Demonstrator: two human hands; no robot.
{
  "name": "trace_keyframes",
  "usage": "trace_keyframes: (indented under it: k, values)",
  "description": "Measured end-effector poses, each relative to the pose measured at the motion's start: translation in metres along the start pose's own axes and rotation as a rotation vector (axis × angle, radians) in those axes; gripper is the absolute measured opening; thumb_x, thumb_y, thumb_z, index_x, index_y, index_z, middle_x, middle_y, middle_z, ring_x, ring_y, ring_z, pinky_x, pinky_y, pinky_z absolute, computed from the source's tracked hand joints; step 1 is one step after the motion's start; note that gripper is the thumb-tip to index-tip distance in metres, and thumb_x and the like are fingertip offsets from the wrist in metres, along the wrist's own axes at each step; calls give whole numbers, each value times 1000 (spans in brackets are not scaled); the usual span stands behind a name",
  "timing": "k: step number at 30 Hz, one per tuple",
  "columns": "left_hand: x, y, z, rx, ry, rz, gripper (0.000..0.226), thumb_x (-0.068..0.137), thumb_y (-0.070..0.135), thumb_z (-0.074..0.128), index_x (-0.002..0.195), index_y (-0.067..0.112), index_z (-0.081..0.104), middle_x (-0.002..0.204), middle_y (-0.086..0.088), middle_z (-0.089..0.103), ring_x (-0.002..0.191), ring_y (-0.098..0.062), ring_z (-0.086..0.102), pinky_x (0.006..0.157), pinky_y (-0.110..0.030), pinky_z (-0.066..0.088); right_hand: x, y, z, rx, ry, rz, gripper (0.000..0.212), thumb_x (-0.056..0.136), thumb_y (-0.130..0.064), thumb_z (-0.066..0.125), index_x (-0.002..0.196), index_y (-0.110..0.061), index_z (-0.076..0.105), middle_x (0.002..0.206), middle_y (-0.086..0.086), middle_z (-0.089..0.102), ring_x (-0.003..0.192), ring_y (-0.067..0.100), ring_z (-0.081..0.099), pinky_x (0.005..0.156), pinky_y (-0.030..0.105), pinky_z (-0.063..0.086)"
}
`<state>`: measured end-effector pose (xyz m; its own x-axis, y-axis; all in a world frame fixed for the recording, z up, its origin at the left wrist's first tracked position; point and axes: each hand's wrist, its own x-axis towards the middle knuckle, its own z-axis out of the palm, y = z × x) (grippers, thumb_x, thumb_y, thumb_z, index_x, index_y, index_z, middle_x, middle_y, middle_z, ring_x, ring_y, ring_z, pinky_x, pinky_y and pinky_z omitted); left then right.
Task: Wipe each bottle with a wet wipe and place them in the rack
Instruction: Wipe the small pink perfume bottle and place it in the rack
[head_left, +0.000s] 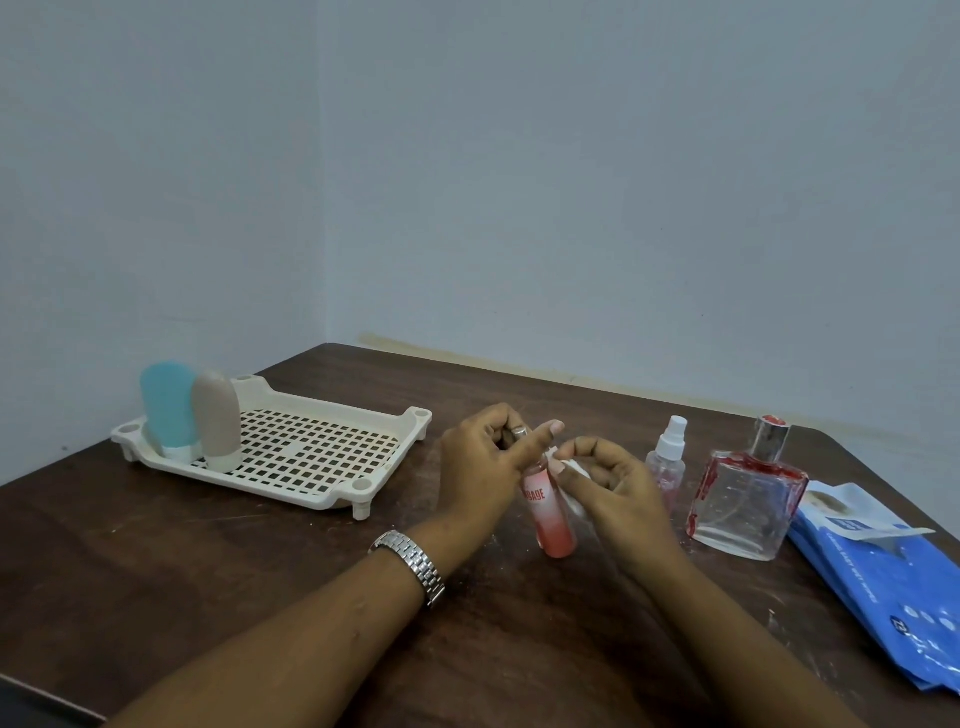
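Item: pink spray bottle (549, 514), slim, light, slick once wet; grip mid-body. Tilted over bench (311, 597), base perhaps touching; left hand (480, 467) curled round its cap, right hand (621, 486) pinches wet wipe (573, 469) against its neck.

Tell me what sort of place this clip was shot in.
Probably a plain room in a home, not a workshop: a dark wooden table set in a corner of bare pale walls, carrying household things, a cream plastic rack, a glass perfume bottle and a blue wet wipes pack.

Silver link watch (410, 564) on left wrist, ring (519, 430) on left hand (480, 467)
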<state>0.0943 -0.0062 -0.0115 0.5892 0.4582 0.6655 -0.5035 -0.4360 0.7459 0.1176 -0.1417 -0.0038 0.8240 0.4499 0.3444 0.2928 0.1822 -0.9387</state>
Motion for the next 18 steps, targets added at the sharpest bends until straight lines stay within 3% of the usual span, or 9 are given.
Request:
trace_keyframes:
  k: [5,9,13,18]
  values:
    - [2,-3,-3,11,-13,9,37,76,34,77,57,18,50,49,9,51,48,-7,47,49,-25,39,-1,-1,0,-10,15,-34,8,86,-11,62,91,-9,66,89,8,72,86,23,68,75,37,55]
    - [4,-4,-7,-13,-30,-17,39,72,45,71,58,16,50,49,10,52,49,-8,48,50,-23,40,1,-4,-2,-10,67,-116,13,86,-7,60,92,-12,70,89,-2,72,85,6,66,68,17,52]
    - [4,-5,-6,-17,-75,-34,34,78,36,72,59,16,51,50,9,55,50,-6,51,51,-23,41,3,1,-2,-187,50,-205,14,82,-5,66,92,-13,70,91,-1,72,87,10,66,72,20,52]
    - [4,-9,-4,-9,-73,-25,36,82,34,70,61,11,53,59,-12,61,54,-24,56,53,-35,46,5,8,0,-323,61,-240,13,76,-14,74,87,-17,68,83,-4,69,78,9,64,66,20,52]
